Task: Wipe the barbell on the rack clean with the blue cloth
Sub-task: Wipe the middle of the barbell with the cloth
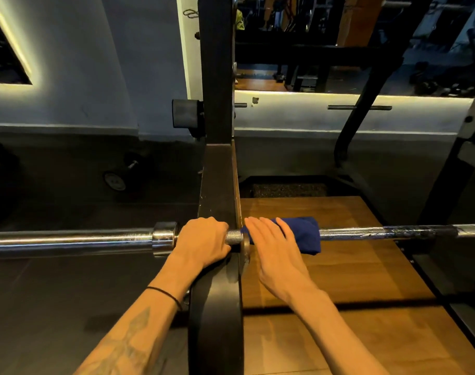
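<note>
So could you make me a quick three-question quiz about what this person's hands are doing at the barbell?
1. True or false: the blue cloth lies draped over the barbell.
2. Which hand lies flat on the cloth?
3. The left hand holds the bar: A) beside the rack upright, B) at the bar's far right end.

Key: 1 true. 2 the right hand. 3 A.

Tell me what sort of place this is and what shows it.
Most likely a gym's weight area. A barbell rests across a black rack upright, a dumbbell lies on the dark floor at left, and a wall mirror reflects more equipment.
</note>
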The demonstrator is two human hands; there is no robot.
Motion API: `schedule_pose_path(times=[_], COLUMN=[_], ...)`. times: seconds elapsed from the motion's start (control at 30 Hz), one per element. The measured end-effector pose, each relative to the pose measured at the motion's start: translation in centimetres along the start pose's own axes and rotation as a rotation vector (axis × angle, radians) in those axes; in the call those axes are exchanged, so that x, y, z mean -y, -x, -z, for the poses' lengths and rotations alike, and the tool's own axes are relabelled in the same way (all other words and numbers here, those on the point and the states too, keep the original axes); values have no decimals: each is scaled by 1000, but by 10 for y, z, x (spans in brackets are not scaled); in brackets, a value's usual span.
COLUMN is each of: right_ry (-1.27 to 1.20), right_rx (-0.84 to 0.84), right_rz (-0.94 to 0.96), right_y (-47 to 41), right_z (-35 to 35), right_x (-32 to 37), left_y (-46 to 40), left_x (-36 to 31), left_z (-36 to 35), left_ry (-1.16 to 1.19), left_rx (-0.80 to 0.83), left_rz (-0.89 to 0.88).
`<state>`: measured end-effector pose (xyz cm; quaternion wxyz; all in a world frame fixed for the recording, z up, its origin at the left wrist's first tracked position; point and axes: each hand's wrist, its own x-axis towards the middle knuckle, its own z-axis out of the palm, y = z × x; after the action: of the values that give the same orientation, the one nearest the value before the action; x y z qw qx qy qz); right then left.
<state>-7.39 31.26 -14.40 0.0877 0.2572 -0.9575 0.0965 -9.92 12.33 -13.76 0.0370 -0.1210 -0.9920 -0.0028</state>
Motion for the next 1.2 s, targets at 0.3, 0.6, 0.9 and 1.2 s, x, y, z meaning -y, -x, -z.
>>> schedule_pose_path(times=[0.3, 0.6, 0.9, 1.2], right_ry=[136, 92, 173, 129], right_rx=[-106, -21, -22, -6], right_rz=[-212, -42, -221, -132], right_y=[24, -6, 21, 13], right_z=[4, -14, -2, -12], right_x=[-49, 11, -45, 0], left_y=[13, -7, -24, -1], left_x=[-4, -4, 0, -3], left_z=[-22, 5, 8, -11], left_ry=[-90, -3, 33, -49], left_rx=[-292, 66, 196, -141], left_rz=[-10, 74, 11, -36])
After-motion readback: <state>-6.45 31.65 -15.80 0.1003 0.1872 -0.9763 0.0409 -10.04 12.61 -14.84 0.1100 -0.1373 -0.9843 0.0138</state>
